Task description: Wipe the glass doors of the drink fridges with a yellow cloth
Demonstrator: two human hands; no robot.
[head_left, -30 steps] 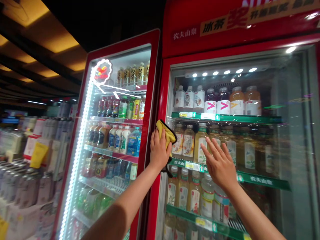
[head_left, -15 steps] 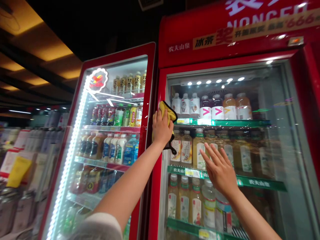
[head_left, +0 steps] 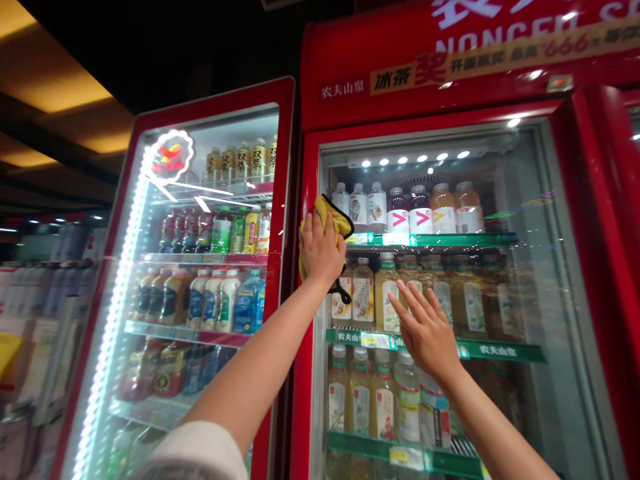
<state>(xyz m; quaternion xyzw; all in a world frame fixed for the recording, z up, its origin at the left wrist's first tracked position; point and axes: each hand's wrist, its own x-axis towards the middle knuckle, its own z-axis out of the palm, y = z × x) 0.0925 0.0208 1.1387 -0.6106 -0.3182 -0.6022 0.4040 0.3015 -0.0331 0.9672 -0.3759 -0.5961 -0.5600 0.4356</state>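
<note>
My left hand (head_left: 321, 250) presses a yellow cloth (head_left: 333, 215) with black edging against the left edge of the red-framed fridge door (head_left: 311, 320). Its fingers lie over the cloth, and a dark loop of it hangs below the palm. My right hand (head_left: 425, 327) is open with fingers apart, in front of the door's glass (head_left: 545, 280); whether it touches the pane I cannot tell. Behind the glass stand bottled drinks (head_left: 421, 210) on shelves with green front strips (head_left: 505, 351). Part of the lower rows is hidden by my right hand and forearm.
To the left stands a second red-framed fridge (head_left: 286, 167), lit by a bright strip (head_left: 113, 300) and stocked with drinks. A red sign panel (head_left: 340, 63) tops the right fridge. Blurred shelving with goods (head_left: 40, 300) is at the far left.
The view has shifted right, so both fridges sit farther left in the picture. My left hand and the cloth have moved slightly right across the door edge. My right hand stays open near the glass.
</note>
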